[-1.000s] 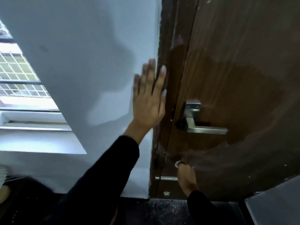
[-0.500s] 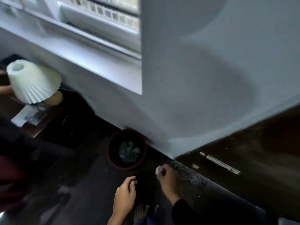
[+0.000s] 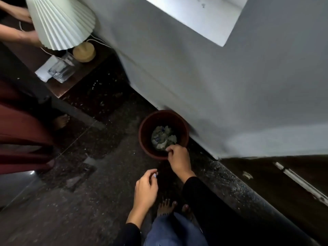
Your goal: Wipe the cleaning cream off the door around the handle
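The view looks down at the floor, and the door handle is out of sight. Only the dark brown foot of the door (image 3: pixel 276 176) shows at the lower right. My right hand (image 3: pixel 178 161) hangs over the near rim of a brown waste bin (image 3: pixel 146 137), fingers pinched downward. A pale crumpled tissue (image 3: pixel 161 145) sits right at the fingertips among other wads; whether the fingers still touch it is unclear. My left hand (image 3: pixel 145 189) hovers lower and nearer, fingers loosely curled around nothing.
The bin stands against a grey wall (image 3: pixel 230 89). At the upper left, a side table (image 3: pixel 58 89) carries a pleated lamp (image 3: pixel 60 23) and a glass (image 3: pixel 61 70). Another person in a dark red garment (image 3: pixel 21 132) stands at the left. My bare feet (image 3: pixel 166 206) are below.
My view swung from the door handle down to the floor. My left hand came off the wall, and my right hand carried a white tissue from the door's foot to the bin.
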Motion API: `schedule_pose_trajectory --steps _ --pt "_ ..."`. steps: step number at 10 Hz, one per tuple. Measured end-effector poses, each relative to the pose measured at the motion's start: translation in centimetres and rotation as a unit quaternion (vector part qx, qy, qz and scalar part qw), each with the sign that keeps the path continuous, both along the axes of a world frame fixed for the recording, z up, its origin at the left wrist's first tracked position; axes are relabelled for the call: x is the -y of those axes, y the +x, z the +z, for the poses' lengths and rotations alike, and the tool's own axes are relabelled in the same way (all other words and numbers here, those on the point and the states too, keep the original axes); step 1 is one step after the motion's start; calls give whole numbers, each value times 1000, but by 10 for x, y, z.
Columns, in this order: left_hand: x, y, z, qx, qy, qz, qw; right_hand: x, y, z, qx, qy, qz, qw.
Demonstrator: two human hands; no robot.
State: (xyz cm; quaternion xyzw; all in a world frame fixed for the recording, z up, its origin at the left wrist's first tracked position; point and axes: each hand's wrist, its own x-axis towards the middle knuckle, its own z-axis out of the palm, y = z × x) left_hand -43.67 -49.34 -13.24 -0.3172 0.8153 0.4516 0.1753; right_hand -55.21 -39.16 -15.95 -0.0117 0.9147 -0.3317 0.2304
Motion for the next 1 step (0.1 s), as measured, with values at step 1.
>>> schedule_pose_trajectory --steps 1 --pt "-6 3 7 2 -16 -27 999 -16 15 9 3 0 -75 997"
